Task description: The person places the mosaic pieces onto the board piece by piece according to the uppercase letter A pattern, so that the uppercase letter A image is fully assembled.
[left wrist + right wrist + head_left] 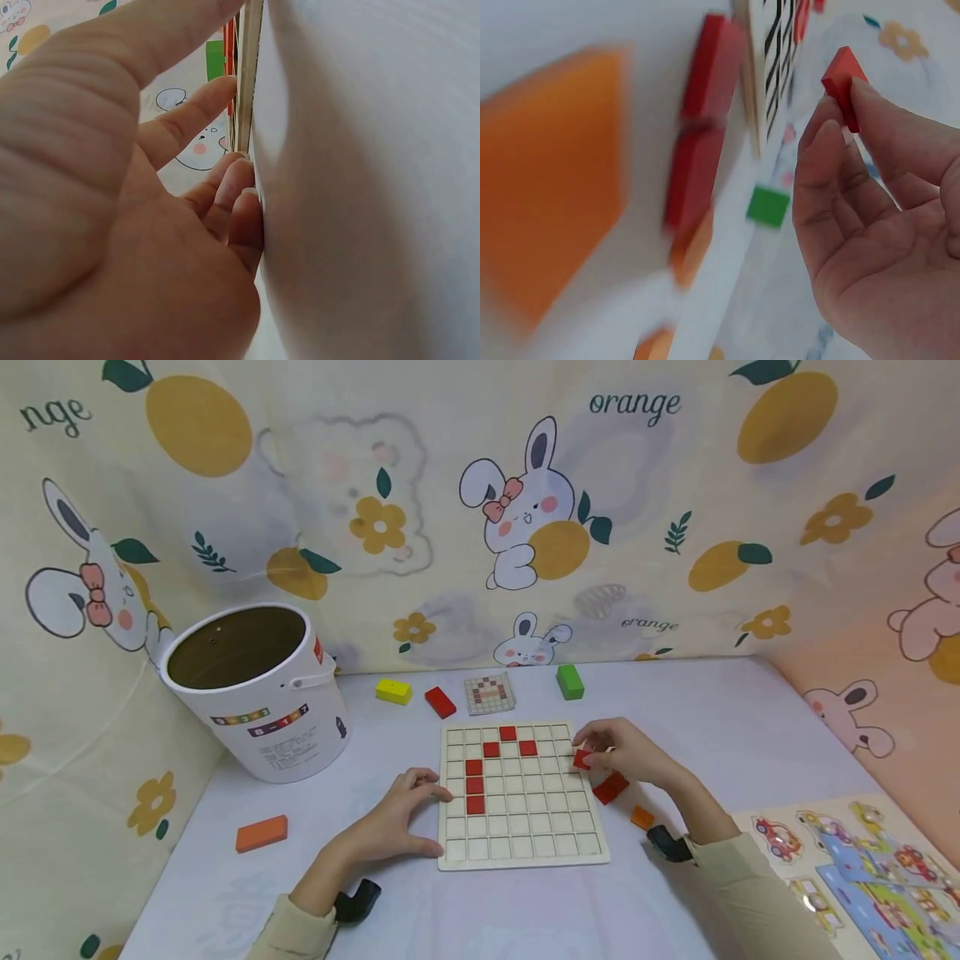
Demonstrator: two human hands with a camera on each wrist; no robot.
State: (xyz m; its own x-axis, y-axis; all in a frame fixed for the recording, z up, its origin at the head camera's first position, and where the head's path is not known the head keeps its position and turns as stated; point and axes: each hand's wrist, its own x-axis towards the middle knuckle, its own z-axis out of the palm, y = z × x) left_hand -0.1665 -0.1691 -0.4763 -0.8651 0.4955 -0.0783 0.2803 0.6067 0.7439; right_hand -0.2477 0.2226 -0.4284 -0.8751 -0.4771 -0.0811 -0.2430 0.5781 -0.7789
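Observation:
A pale wooden grid board (538, 827) lies flat on the table, with several small red square tiles (475, 785) set in its upper left cells. Thumb and fingertips of my left hand (393, 821) touch the board's left edge; in the left wrist view this hand (150, 225) has its fingers spread against that edge. My right hand (626, 750) pinches a red tile (846, 82) between thumb and fingers, just over the board's right edge. Below that hand lie red blocks (611, 787) and an orange block (642, 817).
A white bucket (300, 735) stands at back left. Along the back lie a yellow block (393, 691), a red block (440, 702), a pattern card (490, 693) and a green block (570, 682). An orange-red block (262, 833) lies left; picture puzzle boards (862, 877) lie right.

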